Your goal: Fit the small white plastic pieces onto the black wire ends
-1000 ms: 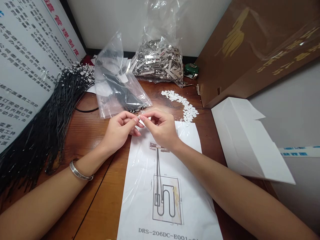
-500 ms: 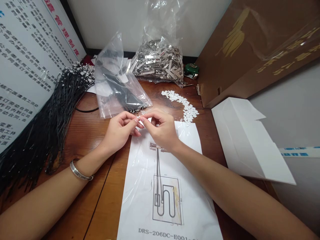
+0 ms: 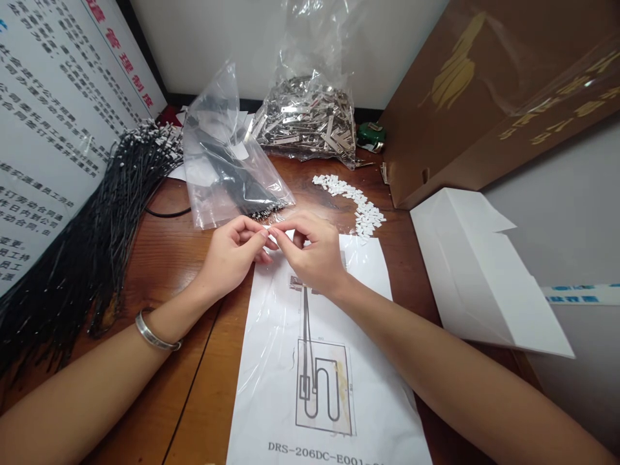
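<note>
My left hand [image 3: 233, 253] and my right hand [image 3: 312, 252] meet fingertip to fingertip above the top edge of a printed drawing sheet [image 3: 271, 387]. Both are closed in a pinch, thumb against forefinger. Whatever sits between the fingertips is too small and too covered to make out. Just beyond the fingers lies a clear plastic bag [image 3: 213, 194] of black cables, their metal-tipped ends pointing toward my hands. Small white plastic pieces [image 3: 368, 216] form a curved pile on the table to the right of the bag.
A bag of flat metal strips [image 3: 310, 123] stands against the wall, with a green object [image 3: 371, 137] beside it. Black cables with white ends [image 3: 111, 213] hang in a bundle at left. On the right are a brown box [image 3: 465, 97] and a folded white card box [image 3: 484, 278].
My right hand has shifted very slightly to the right. The fingertips still meet at the same spot, and nothing else has visibly moved.
</note>
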The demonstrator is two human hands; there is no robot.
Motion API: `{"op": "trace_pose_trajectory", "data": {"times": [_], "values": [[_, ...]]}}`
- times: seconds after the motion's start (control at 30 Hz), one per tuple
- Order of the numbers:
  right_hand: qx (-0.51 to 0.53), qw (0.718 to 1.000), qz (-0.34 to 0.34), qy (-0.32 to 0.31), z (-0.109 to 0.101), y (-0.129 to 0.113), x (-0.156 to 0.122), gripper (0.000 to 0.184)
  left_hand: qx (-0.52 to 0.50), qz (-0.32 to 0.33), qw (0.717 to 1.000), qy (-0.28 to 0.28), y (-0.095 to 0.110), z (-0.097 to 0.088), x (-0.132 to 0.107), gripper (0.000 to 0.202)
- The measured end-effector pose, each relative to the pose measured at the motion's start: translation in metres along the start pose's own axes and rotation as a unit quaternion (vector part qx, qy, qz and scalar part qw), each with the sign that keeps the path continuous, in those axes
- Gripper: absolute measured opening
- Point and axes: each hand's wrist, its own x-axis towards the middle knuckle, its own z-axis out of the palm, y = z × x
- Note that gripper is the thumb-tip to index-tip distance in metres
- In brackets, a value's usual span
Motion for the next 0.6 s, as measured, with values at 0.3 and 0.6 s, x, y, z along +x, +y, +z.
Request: {"op": "trace_pose_trajectory", "data": {"times": [0.3, 0.6], "values": [[-0.041, 0.998, -0.042, 0.005, 0.0008, 0.0024, -0.0021, 0.011, 0.009, -0.002, 1.0, 0.004, 0.0007, -0.0002, 0.0004, 0.024], [-0.023, 1.0, -0.006, 0.002, 0.001, -0.0021, -0.0015, 0.01, -0.001, -0.003, 1.0, 0.001, 0.0, -0.0013, 0.0008, 0.026]]}}
